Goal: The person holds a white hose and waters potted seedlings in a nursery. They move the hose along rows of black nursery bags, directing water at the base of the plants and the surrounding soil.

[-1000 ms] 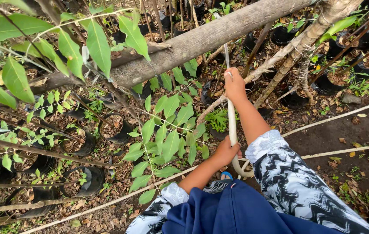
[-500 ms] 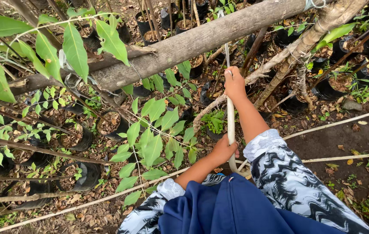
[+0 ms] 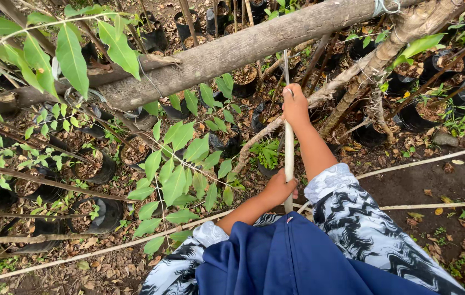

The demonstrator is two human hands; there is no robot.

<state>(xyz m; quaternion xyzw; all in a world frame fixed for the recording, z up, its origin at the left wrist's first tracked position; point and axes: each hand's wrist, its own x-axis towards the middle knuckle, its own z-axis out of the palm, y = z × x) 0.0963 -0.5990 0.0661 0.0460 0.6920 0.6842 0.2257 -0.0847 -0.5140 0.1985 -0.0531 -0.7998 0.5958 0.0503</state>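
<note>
Right now we grip a pale, slim stick (image 3: pixel 288 147) with both hands; it stands nearly upright in the middle of the scene, smooth and whitish. Our right hand (image 3: pixel 296 105) has its fingers wrapped around it farther up, just below the thick grey log (image 3: pixel 232 52) lying across. Our left hand (image 3: pixel 279 188) closes around its near end, beside the leafy sapling (image 3: pixel 180 169) and black nursery pots (image 3: pixel 99 164).
</note>
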